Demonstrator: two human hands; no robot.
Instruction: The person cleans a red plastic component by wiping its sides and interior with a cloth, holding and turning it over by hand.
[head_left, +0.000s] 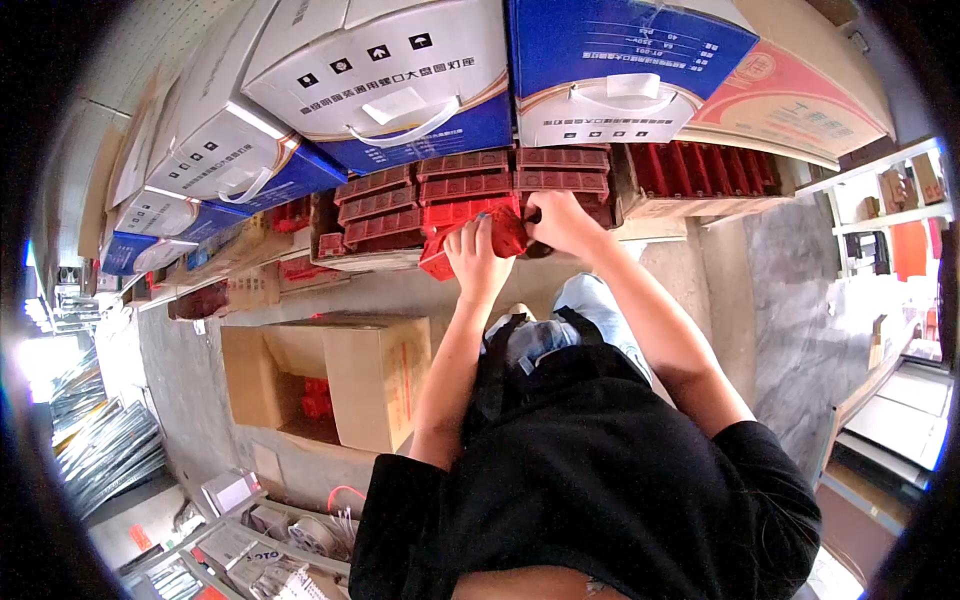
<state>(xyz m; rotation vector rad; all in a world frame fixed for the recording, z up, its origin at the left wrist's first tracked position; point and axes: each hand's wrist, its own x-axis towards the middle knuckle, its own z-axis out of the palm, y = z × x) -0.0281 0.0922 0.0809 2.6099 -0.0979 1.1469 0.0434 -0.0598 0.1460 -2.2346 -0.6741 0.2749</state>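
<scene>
Bright red plastic parts (440,215) are bunched at the front of a carton, below rows of darker red trays (465,175). My left hand (478,250) is closed over the bright red parts, its fingers wrapped on their near side. Just to the right, my right hand (560,222) is closed beside the right end of these parts, fingers curled inward. What its fingertips hold, if anything, is hidden.
White and blue cartons (400,75) line the shelf above the trays. An open cardboard box (375,380) with red parts inside stands on the floor at left. More dark red pieces (700,170) fill a carton at right. Shelves (895,215) stand far right.
</scene>
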